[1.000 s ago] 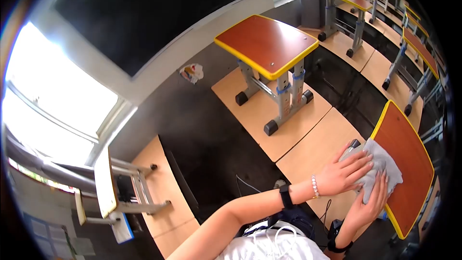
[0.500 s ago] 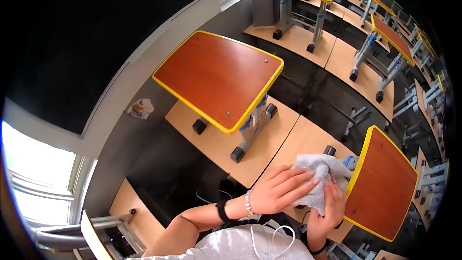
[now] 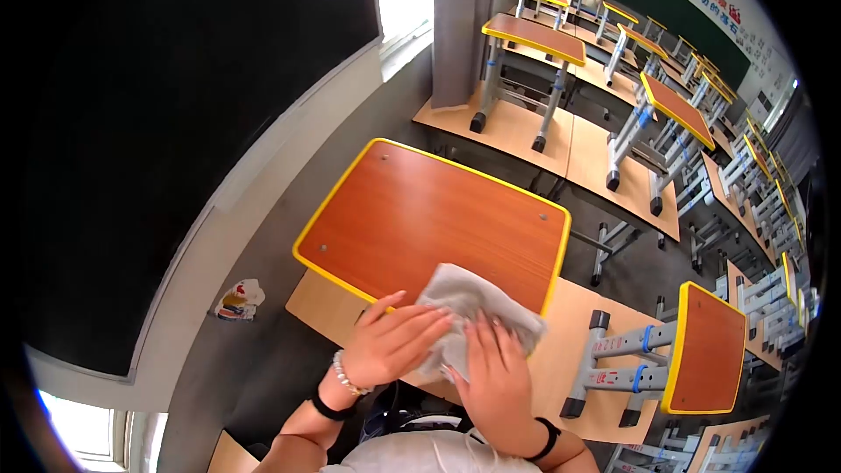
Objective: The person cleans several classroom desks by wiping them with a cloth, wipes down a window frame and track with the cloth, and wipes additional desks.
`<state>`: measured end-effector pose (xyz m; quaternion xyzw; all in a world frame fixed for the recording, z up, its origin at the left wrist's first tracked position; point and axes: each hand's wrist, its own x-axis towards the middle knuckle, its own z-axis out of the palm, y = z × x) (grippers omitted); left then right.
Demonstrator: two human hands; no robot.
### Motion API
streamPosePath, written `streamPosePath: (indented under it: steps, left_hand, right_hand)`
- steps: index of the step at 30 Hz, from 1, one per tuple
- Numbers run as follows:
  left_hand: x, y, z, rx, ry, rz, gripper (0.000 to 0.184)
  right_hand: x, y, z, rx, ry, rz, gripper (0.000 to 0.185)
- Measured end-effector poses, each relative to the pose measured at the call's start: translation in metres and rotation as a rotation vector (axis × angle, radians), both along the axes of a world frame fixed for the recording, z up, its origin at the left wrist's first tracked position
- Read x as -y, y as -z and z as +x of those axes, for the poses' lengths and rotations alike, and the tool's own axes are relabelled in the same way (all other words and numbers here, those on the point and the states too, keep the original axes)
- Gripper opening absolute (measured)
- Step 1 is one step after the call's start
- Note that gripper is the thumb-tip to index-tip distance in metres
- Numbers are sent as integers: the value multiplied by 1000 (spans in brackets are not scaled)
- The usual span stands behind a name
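Note:
A grey cloth [image 3: 477,293] is spread and bunched over the near edge of a reddish-brown stool top with a yellow rim [image 3: 429,210]. My left hand [image 3: 394,343] lies against the cloth's left side, fingers stretched out over it, a beaded bracelet and a black band at the wrist. On the cloth's right part rests my right hand [image 3: 499,372], fingers pressed on the fabric, a black band at its wrist. Part of the cloth hangs below the stool's rim, between both hands.
A second stool [image 3: 708,350] lies tilted at the right, its metal legs on a light wooden desk [image 3: 569,368]. More desks bearing stools stretch to the back right. A dark board [image 3: 201,88] and windows line the left wall.
The view has turned right. Both hands and the cloth have moved from beside the right-hand stool to the near edge of the other stool, which now appears closer.

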<state>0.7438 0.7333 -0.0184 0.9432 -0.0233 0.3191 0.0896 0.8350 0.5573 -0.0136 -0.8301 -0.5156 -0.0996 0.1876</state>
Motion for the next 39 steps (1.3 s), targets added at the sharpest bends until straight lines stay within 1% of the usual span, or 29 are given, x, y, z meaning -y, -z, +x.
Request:
streamPosePath:
  steps: [1,2,3,7,8,9,12,13,15,16,17,19,21,24,25,28,29,32,35,37,39]
  left_hand:
    - [-18,4,-12,-20,-38,13,52]
    - [-35,9,-23,-41,-77,28,57]
    - [-54,16,-30,-44,-125,-11,60]
    - [-117,23,-64,-27,-395,-59,51]
    - [-126,20,-69,-25,-450,-87,47]
    - [-130,18,-71,31,-468,-147,43]
    - [-125,13,-66,32,-400,-198,42]
    - [-119,12,-62,-8,-345,-209,42]
    - [-92,2,-42,-90,-185,-243,42]
    - [-79,-2,-30,-113,-86,-263,43]
    - [-67,0,-16,-123,30,-262,43]
    - [-35,5,12,-91,195,-306,41]
    - [-8,10,35,-66,310,-252,37]
    - [9,16,56,0,443,-279,32]
    - [7,16,57,7,445,-289,30]
    - [-12,15,43,14,391,-272,32]
    - [-24,15,34,-9,346,-285,33]
    - [-67,9,-8,-95,213,-305,34]
    - [-103,5,-50,-156,29,-314,36]
    - [-119,6,-69,-185,-110,-314,39]
    - [-140,19,-76,-84,-126,-414,41]
  right_hand:
    - [-20,1,-2,10,-62,-40,68]
    - [-44,4,-6,47,-61,-33,65]
    - [-70,9,-12,80,-61,-28,62]
    - [-170,29,-49,258,-23,10,53]
    - [-190,30,-59,304,-4,12,52]
    - [-197,32,-61,351,17,6,51]
    - [-188,35,-54,324,-40,87,52]
    - [-173,31,-48,248,-47,129,50]
    - [-130,28,-37,138,5,101,50]
    - [-105,27,-33,148,58,85,49]
    - [-78,24,-27,68,88,115,52]
    - [-31,11,-22,-44,194,78,59]
    - [0,8,-19,29,315,68,64]
    - [14,5,-22,-18,424,133,62]
    - [11,7,-23,15,448,146,62]
    - [-11,5,-34,116,441,99,65]
    - [-21,6,-37,154,394,57,66]
    - [-65,3,-42,122,204,86,69]
    - [-111,10,-41,116,27,90,63]
    - [-145,21,-45,207,10,93,56]
    - [-177,33,-54,304,45,102,51]
